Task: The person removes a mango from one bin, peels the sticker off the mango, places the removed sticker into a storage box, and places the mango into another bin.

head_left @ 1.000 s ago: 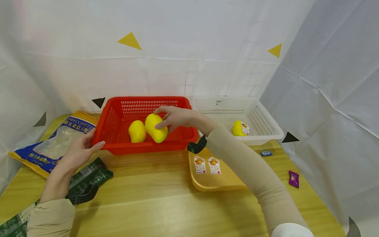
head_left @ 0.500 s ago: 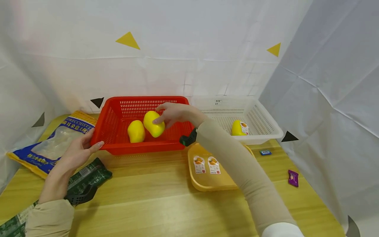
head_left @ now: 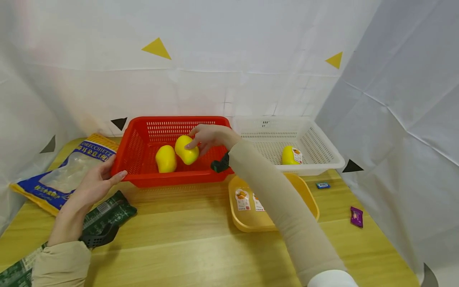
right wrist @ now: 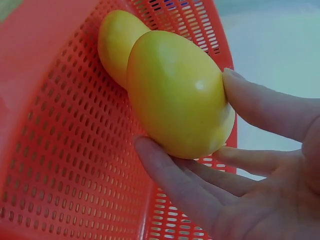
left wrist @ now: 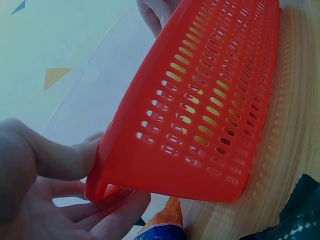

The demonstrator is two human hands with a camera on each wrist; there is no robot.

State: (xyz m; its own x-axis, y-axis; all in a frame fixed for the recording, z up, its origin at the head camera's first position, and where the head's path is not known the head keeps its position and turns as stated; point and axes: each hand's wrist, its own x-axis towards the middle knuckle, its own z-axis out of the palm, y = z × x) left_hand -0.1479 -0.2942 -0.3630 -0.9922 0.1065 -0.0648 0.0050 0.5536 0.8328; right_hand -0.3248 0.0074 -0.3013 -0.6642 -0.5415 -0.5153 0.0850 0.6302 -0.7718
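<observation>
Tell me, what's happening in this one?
A person's right hand holds a yellow, mango-like fruit in a red basket, while the left hand grips the basket's left end. A second fruit lies in there beside it. To the right, a white basket holds another fruit with a label on it. In front, a yellow tray carries printed labels. Whether the held fruit touches the basket's bottom is hard to tell.
</observation>
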